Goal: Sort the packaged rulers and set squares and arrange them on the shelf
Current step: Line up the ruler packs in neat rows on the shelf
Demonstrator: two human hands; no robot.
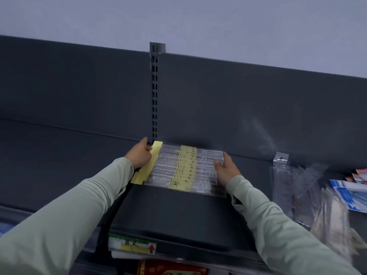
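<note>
Head cam: the packaged rulers lie side by side in a neat row on the dark shelf, pushed back close to the rear panel, with yellow labels running down the middle and yellow card ends sticking out at the row's 9 o'clock side.

The left hand sits right on those card ends with its fingers bent against them. Honestly can't tell if it's pinching them or just pushing.

The right hand is at the row's 3 o'clock end, fingers pretty much straight and spread, resting flat against the packs and gripping nothing.

The slotted upright rises at about 11 o'clock from the row. A price label hangs on the shelf edge at 7 o'clock. Further out at 3 o'clock is a messy pile of clear packs, with blue-and-white packs beyond it.
</note>
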